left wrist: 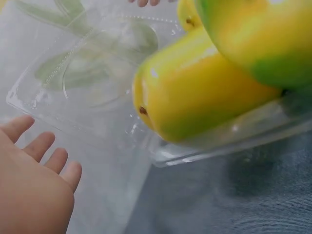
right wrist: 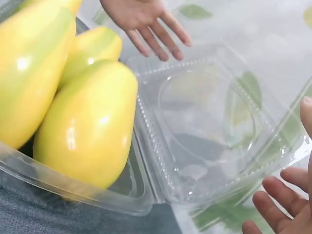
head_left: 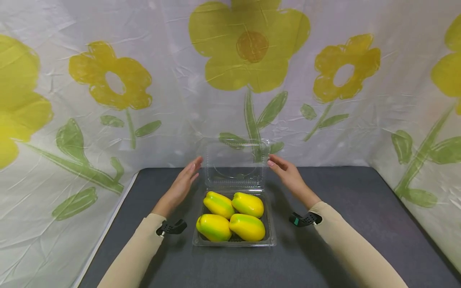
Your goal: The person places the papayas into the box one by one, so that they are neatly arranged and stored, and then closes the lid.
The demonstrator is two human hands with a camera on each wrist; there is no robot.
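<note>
A clear plastic clamshell box [head_left: 271,240] stands on the table with its hinged lid [head_left: 235,164] raised upright at the back. Several glossy yellow-green fruits, papaya-like in shape, fill its base; one fruit [head_left: 248,228] lies front right, another [left wrist: 195,92] shows large in the left wrist view. My left hand [head_left: 182,184] is beside the lid's left edge, fingers extended toward it and nothing held. On the other side, my right hand [head_left: 289,176] has its fingertips right at the lid's right edge. In the right wrist view, its fingers [right wrist: 275,202] are spread and relaxed.
The box rests on a dark grey tabletop [head_left: 230,266]. Behind and at both sides hangs a pale curtain [head_left: 173,120] printed with yellow flowers. Each wrist wears a black strap [head_left: 306,219] over a beige sleeve.
</note>
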